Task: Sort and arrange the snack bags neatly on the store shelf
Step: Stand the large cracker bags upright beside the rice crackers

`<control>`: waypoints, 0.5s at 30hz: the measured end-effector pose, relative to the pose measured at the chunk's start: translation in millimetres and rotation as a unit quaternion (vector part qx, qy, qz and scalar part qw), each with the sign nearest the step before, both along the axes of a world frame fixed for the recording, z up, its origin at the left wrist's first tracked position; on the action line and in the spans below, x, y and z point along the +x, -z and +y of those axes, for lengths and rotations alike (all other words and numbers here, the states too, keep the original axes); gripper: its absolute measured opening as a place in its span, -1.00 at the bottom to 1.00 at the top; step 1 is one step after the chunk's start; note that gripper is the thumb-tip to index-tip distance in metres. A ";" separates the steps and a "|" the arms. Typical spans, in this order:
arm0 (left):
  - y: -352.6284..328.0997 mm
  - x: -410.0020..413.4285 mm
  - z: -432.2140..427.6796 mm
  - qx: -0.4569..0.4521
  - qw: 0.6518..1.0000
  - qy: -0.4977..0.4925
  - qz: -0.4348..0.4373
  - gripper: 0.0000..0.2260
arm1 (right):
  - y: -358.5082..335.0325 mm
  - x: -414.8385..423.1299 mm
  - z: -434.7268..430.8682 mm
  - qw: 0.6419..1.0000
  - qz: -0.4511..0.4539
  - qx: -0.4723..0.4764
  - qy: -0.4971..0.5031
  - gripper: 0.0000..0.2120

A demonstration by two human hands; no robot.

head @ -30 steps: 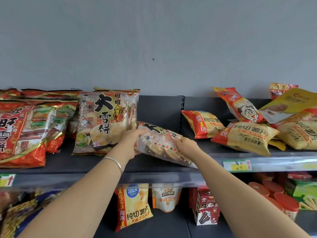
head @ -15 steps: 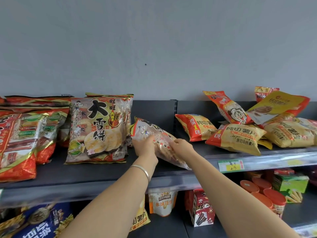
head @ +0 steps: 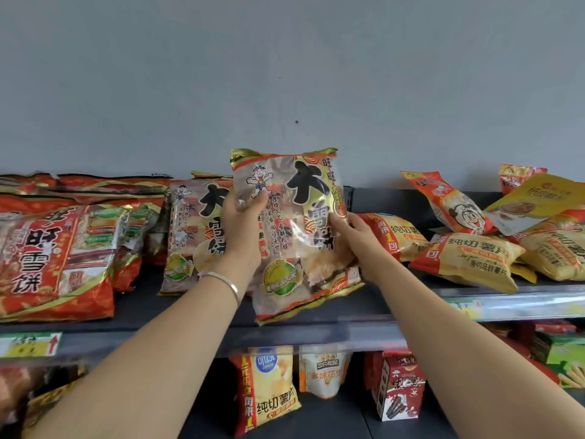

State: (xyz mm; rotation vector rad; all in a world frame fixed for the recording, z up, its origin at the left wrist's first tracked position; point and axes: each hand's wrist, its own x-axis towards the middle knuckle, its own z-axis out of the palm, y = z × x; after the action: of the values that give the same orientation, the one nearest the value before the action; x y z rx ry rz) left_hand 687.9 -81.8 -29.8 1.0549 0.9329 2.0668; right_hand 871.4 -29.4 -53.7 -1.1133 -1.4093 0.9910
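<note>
A clear rice-cracker bag (head: 297, 229) with big black characters stands upright on the dark shelf (head: 190, 315), its bottom edge touching the shelf. My left hand (head: 240, 223) grips its left side, thumb over the front. My right hand (head: 354, 236) holds its right edge. Just behind it to the left stands a matching rice-cracker bag (head: 193, 236). Large red snow-cracker bags (head: 53, 258) fill the shelf's left end. Yellow and red chip bags (head: 468, 258) lie in a loose heap on the right.
A grey wall rises behind the shelf. Price tags (head: 30, 343) sit on the shelf's front rail. The lower shelf holds a yellow chip bag (head: 272, 388), a white peanut bag (head: 323, 372), a red carton (head: 399, 388) and green boxes (head: 560, 350).
The rice-cracker bag, lying tilted on the shelf before, has been lifted upright by both hands and now stands facing me beside the matching bag.
</note>
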 end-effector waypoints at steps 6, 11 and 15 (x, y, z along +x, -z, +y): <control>-0.4 -79.8 -1.6 -0.027 0.995 -0.062 0.074 -0.62 | 5.6 -67.0 -4.6 0.986 0.112 -0.017 -0.121 -0.56; 17.0 -128.0 -3.1 -0.089 0.975 -0.117 0.169 -0.29 | 13.7 -135.8 -3.3 0.992 0.106 0.005 -0.075 -0.52; 45.4 -154.7 -2.4 -0.189 0.930 -0.150 0.278 -0.13 | 33.3 -169.4 -0.5 0.998 0.043 -0.005 -0.034 -0.51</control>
State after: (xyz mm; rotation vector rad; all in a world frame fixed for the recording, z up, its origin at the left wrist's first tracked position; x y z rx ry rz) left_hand 533.2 -84.2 -75.2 1.3711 1.7926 1.7170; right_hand 702.0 -29.8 -87.0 -1.0232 -1.3832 1.0824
